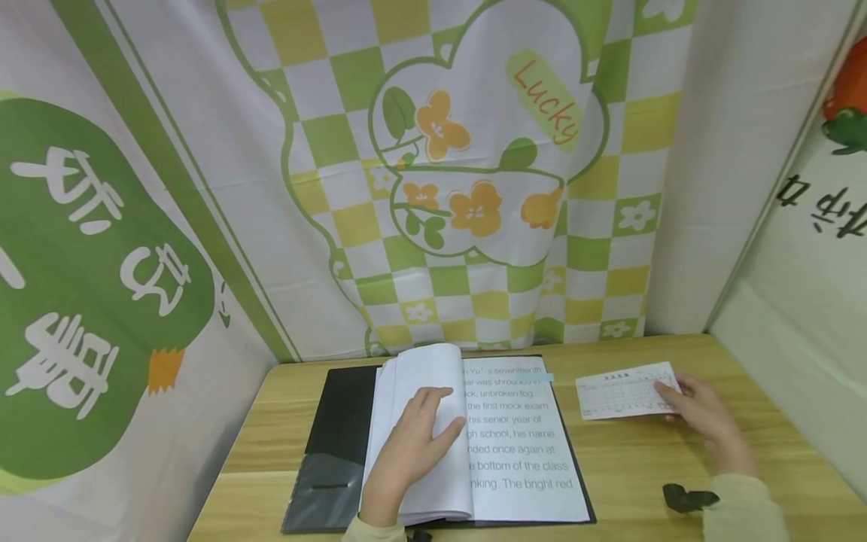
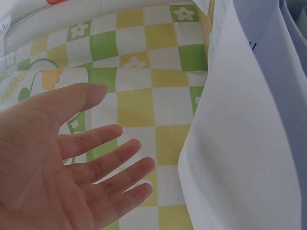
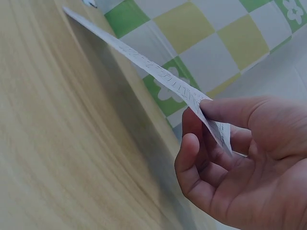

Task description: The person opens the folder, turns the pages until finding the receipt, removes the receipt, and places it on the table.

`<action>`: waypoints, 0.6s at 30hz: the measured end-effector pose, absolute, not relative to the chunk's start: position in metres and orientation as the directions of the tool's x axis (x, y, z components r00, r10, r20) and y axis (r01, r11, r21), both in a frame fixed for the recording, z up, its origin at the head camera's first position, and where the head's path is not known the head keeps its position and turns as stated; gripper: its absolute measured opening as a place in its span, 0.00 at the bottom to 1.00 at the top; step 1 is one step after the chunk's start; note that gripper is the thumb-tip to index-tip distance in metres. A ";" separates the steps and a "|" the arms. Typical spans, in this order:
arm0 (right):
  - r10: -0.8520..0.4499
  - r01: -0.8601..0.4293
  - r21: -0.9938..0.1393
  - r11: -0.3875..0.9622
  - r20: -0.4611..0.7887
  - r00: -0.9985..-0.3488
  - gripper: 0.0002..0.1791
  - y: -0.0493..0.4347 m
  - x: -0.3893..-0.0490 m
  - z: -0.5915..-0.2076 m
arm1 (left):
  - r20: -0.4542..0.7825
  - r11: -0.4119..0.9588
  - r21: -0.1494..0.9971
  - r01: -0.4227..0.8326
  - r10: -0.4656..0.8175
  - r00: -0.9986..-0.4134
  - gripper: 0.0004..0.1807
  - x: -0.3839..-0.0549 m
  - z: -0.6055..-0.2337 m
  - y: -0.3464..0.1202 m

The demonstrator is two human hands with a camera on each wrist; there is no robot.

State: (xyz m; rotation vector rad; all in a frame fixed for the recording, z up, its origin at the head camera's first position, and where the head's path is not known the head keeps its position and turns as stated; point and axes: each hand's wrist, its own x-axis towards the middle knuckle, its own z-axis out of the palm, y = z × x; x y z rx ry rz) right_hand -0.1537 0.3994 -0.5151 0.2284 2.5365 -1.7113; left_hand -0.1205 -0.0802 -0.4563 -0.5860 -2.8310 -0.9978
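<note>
My right hand pinches the right end of a small white printed slip with a table grid on it. In the right wrist view the slip is tilted above the wooden surface, thumb on one face and fingers behind. My left hand is spread over the left-hand pages of a clear-sleeved black folder of papers, fingers apart. The left wrist view shows the left hand holding nothing, with a curved white page beside it. Large English print covers the right page.
The folder lies on a wooden table. A pale blue tab sticks out at the right page's edge. Behind the table hangs a green and yellow checked cloth. White printed curtains stand at both sides.
</note>
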 end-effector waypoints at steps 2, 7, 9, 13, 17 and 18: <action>0.082 0.171 -0.910 0.377 -0.151 -0.985 0.40 0.400 -0.154 -0.517 | 0.195 0.716 0.587 0.377 0.327 -0.925 0.28 -0.120 -0.457 -0.081; 0.092 0.192 -0.893 0.407 -0.169 -0.981 0.40 0.403 -0.152 -0.516 | 0.183 0.720 0.588 0.369 0.326 -0.928 0.28 -0.120 -0.456 -0.080; 0.094 0.201 -0.884 0.422 -0.178 -0.980 0.40 0.404 -0.152 -0.516 | 0.180 0.722 0.587 0.366 0.325 -0.928 0.28 -0.120 -0.456 -0.080; 0.093 0.205 -0.868 0.452 -0.183 -0.979 0.40 0.406 -0.152 -0.517 | 0.173 0.722 0.590 0.363 0.325 -0.930 0.27 -0.121 -0.457 -0.080; 0.084 0.176 -0.854 0.489 -0.154 -0.984 0.37 0.406 -0.152 -0.520 | 0.174 0.721 0.588 0.367 0.331 -0.928 0.27 -0.121 -0.457 -0.080; 0.081 0.166 -0.851 0.497 -0.145 -0.986 0.36 0.406 -0.152 -0.521 | 0.172 0.723 0.586 0.366 0.331 -0.928 0.27 -0.121 -0.458 -0.080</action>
